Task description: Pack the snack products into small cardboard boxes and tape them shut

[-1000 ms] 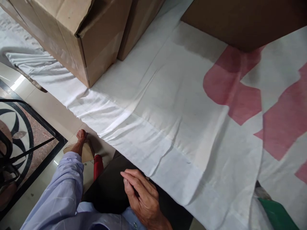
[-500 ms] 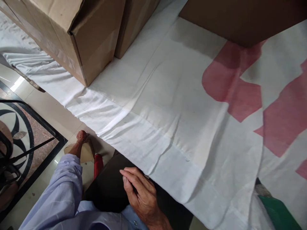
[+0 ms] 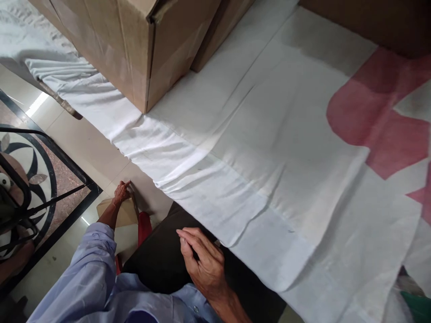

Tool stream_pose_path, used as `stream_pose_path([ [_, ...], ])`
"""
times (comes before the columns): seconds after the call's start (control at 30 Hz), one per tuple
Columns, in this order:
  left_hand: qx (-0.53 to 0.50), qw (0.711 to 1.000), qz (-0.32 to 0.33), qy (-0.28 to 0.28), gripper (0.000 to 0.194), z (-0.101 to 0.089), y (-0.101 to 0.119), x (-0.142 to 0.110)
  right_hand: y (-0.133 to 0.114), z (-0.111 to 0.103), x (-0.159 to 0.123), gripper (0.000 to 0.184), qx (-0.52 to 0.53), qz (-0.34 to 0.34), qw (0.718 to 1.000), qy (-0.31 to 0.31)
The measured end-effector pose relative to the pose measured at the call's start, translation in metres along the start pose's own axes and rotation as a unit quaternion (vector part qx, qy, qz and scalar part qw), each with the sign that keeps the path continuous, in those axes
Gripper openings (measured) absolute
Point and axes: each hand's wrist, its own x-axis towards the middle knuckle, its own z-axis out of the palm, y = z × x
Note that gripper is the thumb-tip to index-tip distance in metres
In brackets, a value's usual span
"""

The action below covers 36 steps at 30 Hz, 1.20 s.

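Note:
My left hand (image 3: 121, 193) reaches out low on the left with its index finger stretched out and the other fingers partly curled; I see nothing in it. Below it on the floor stands a small cardboard box (image 3: 126, 212), partly hidden by my forearm; whether the hand touches it I cannot tell. Over my dark-trousered lap rests my right hand (image 3: 204, 260), its fingers together and the thumb tip close to the index finger, with nothing visible between them. It is beside the edge of a table covered with white cloth (image 3: 235, 188).
Large cardboard boxes (image 3: 111, 49) stand on the table at the upper left, and another brown box (image 3: 370, 20) is at the upper right. Red shapes (image 3: 363, 107) mark the cloth. A black metal frame (image 3: 55, 197) stands on the patterned floor at left. Something green (image 3: 417, 307) shows lower right.
The view has shifted, so the table and boxes appear farther right. My left hand has gone from a fist to an outstretched index finger. My right hand keeps nearly the same pose.

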Motion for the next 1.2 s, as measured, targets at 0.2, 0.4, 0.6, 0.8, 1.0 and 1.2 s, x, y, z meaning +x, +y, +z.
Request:
stream_pose_path([
  [0.2, -0.001, 1.000, 0.022, -0.013, 0.039, 0.001, -0.002, -0.004, 0.000, 0.003, -0.001, 0.026, -0.011, -0.004, 1.000, 0.001],
  [0.4, 0.010, 1.000, 0.018, -0.023, 0.044, -0.005, 0.001, 0.001, 0.002, 0.004, -0.001, 0.029, -0.014, -0.001, 1.000, -0.002],
  [0.6, 0.018, 1.000, 0.009, -0.019, 0.043, -0.009, 0.007, -0.002, 0.001, 0.004, 0.001, 0.029, -0.014, -0.005, 1.000, 0.001],
  [0.8, 0.022, 1.000, -0.002, 0.002, 0.041, -0.015, 0.014, 0.008, 0.001, 0.003, 0.000, 0.028, -0.022, -0.008, 1.000, 0.002],
  [1.0, 0.041, 0.999, -0.033, 0.006, 0.039, -0.023, 0.026, 0.040, 0.001, 0.004, 0.004, 0.033, -0.018, -0.006, 1.000, -0.007],
  [1.2, 0.031, 0.999, -0.008, 0.007, 0.041, -0.033, 0.027, 0.052, 0.005, 0.005, 0.004, 0.036, -0.007, 0.004, 1.000, -0.014],
])
